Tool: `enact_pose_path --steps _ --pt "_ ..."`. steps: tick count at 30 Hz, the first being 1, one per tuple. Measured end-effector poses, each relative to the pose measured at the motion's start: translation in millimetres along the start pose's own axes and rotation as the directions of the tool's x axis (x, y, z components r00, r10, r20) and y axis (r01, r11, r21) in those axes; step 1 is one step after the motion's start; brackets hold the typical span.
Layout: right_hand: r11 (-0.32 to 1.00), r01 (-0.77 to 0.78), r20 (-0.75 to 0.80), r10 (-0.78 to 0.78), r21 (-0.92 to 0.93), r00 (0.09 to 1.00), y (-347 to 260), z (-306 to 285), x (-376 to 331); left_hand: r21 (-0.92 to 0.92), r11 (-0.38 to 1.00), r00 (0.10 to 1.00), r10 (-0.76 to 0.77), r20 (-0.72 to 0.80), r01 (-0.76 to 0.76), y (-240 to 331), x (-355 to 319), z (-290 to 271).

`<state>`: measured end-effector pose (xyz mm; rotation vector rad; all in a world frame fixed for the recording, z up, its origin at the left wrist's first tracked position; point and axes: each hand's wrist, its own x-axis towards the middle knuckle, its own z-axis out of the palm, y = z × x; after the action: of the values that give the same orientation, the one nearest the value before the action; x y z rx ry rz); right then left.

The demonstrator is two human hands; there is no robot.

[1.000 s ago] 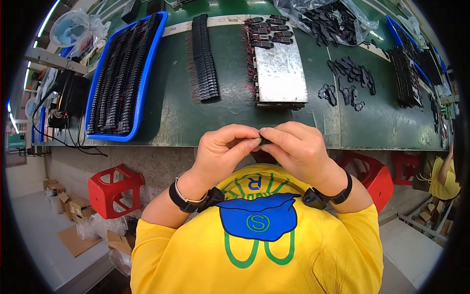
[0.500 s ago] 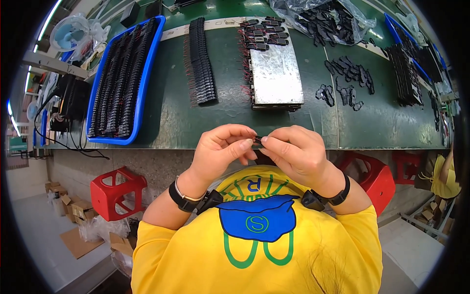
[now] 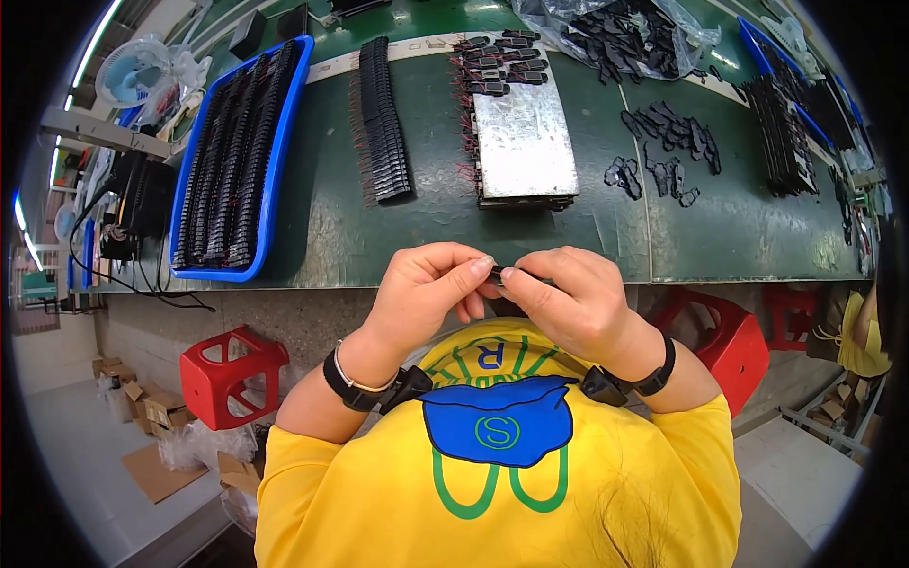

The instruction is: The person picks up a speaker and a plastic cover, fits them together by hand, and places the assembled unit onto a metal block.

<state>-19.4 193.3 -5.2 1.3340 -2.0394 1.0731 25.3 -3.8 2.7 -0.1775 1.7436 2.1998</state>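
Left hand (image 3: 426, 287) and right hand (image 3: 579, 293) pinched close on a small black part (image 3: 496, 275)

Far to my left, a fan (image 3: 133, 74) stands near a blue tray (image 3: 269, 222) packed with dark rows (image 3: 232, 161). Next along the green table (image 3: 331, 199) lies a long line of black pieces (image 3: 386, 133), set side by side, reddish wires along its left edge. My left hand is nearly closed, thumb and forefinger together at the left end of the small black part. I have that part by the table's near edge, between my two hands; my fingertips hide most of it. Beyond it sits a metal slab (image 3: 525, 142), with wired black pieces (image 3: 487, 88) at its far left corner. My right hand grips the part's right end between thumb and forefinger, hardly any gap between them. Further right come a clear plastic bag (image 3: 696, 45) of dark pieces, loose black pieces (image 3: 666, 125) nearer me, then a black stack (image 3: 781, 142).
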Motion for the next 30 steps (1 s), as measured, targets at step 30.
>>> enact_pose_path --steps 30 --pt "0.798 -0.454 0.016 0.500 -0.397 0.866 73 -70 -34 -0.176 0.983 0.993 -0.024 0.117 0.044 -8 -4 -23"
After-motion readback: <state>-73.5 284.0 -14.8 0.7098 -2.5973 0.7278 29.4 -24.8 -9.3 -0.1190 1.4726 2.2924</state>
